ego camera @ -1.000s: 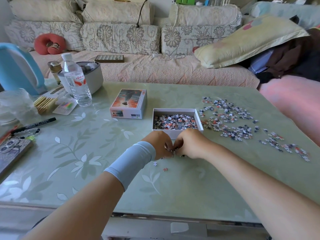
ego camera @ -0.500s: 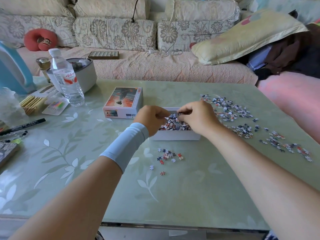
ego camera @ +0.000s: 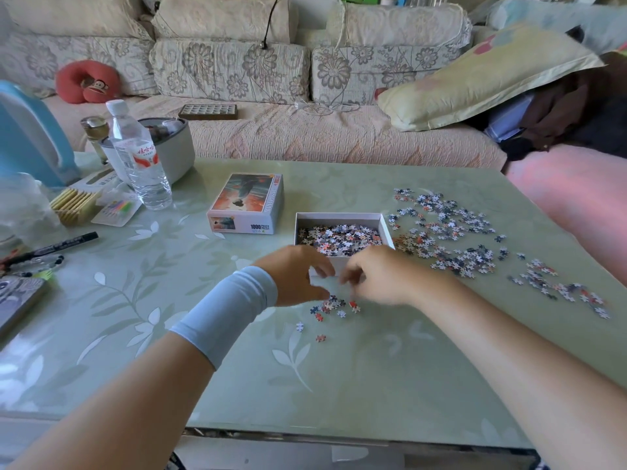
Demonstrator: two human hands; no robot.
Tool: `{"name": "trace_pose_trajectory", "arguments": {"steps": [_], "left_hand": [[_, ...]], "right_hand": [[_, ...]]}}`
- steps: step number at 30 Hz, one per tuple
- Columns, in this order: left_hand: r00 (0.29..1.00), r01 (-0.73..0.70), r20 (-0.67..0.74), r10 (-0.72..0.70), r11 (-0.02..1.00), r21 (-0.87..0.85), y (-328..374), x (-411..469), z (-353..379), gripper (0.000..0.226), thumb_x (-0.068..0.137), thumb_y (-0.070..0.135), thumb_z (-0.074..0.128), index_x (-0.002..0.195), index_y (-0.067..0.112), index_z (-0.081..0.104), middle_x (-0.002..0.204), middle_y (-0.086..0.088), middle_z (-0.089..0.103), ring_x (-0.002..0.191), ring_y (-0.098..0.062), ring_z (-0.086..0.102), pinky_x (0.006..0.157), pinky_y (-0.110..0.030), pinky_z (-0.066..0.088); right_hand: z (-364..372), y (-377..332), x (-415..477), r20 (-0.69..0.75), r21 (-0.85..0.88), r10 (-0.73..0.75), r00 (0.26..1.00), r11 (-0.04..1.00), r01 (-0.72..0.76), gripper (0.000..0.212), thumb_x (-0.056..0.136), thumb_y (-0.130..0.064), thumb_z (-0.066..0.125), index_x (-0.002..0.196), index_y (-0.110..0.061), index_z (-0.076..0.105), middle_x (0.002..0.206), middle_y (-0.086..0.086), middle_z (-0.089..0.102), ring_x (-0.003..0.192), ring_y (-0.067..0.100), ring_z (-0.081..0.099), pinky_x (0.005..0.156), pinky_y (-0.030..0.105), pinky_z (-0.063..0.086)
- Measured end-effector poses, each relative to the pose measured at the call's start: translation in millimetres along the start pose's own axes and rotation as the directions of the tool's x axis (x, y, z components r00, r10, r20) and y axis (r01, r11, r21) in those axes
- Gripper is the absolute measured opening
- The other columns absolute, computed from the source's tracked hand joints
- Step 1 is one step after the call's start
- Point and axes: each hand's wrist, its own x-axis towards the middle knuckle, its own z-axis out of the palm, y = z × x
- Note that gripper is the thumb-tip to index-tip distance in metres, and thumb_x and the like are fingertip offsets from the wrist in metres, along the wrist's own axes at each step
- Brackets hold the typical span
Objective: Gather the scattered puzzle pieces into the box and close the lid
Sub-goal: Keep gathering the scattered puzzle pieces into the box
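A white open box point(ego camera: 339, 218) holding many puzzle pieces sits mid-table. Its printed lid point(ego camera: 249, 203) lies just to the left. A small cluster of loose pieces point(ego camera: 330, 307) lies on the table right in front of the box. My left hand point(ego camera: 293, 276) and my right hand point(ego camera: 380, 276) hover over this cluster, fingers curled and pointing at each other; whether they pinch pieces is unclear. A large scatter of pieces point(ego camera: 451, 235) spreads to the right of the box.
On the green glass table point(ego camera: 373, 385) a water bottle point(ego camera: 139, 157), a white pot point(ego camera: 176, 147), a blue jug point(ego camera: 30, 137), a marker point(ego camera: 57, 247) and packets crowd the left side. A sofa with cushions runs behind the table.
Both hands came back down from over the box to the small cluster in front of it. The camera view shifted slightly.
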Motion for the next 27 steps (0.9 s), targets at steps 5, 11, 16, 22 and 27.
{"name": "trace_pose_trajectory", "arguments": {"steps": [5,11,16,22,27], "left_hand": [[0.993,-0.007,0.117,-0.012,0.987,0.162,-3.8,-8.5,22.6,0.054,0.079,0.043,0.07,0.13,0.031,0.056,0.128,0.005,0.051,0.122,-0.015,0.045,0.106,-0.031,0.037],[0.997,0.018,0.081,-0.015,0.999,-0.033,0.6,-21.3,19.5,0.038,0.078,0.038,0.074,0.115,0.035,0.066,0.108,0.01,0.062,0.089,-0.006,0.06,0.085,-0.021,0.049],[0.983,0.119,0.118,-0.138,0.981,0.151,-2.4,-34.3,15.3,0.087,0.061,0.064,0.076,0.137,0.035,0.045,0.128,0.008,0.045,0.118,-0.014,0.047,0.103,-0.033,0.042],[0.99,0.134,0.038,-0.136,0.99,0.055,4.3,-28.2,30.0,0.062,0.066,0.053,0.079,0.12,0.027,0.064,0.108,0.003,0.059,0.089,-0.014,0.053,0.088,-0.027,0.047],[0.985,0.171,0.007,-0.172,0.973,-0.155,3.8,-28.6,24.9,0.048,0.069,0.037,0.083,0.113,0.027,0.066,0.093,0.011,0.065,0.077,-0.009,0.058,0.081,-0.023,0.051]], "right_hand": [[13.5,6.7,-8.6,0.025,-0.002,0.032,0.999,0.999,-0.032,0.024,0.081,-0.021,0.076,0.104,-0.026,0.076,0.1,-0.012,0.073,0.088,0.004,0.063,0.075,0.014,0.04],[19.1,6.3,-12.8,-0.008,0.155,0.05,0.999,0.987,-0.048,0.028,0.084,-0.022,0.073,0.112,-0.027,0.072,0.095,-0.013,0.066,0.086,0.006,0.06,0.068,0.012,0.041],[29.1,-4.5,-14.6,0.015,0.026,0.036,0.999,0.999,-0.036,0.062,0.086,-0.043,0.069,0.142,-0.026,0.048,0.131,-0.002,0.047,0.119,0.017,0.049,0.097,0.028,0.04],[34.9,-15.9,-11.1,0.054,0.014,-0.057,0.997,0.998,0.056,0.032,0.086,-0.033,0.068,0.118,-0.032,0.068,0.104,-0.007,0.051,0.103,0.017,0.056,0.083,0.028,0.044],[24.3,-9.1,-9.9,0.032,0.028,-0.026,0.999,0.999,0.025,0.043,0.085,-0.018,0.065,0.127,-0.027,0.063,0.1,-0.012,0.055,0.09,0.009,0.052,0.077,0.018,0.037]]}}
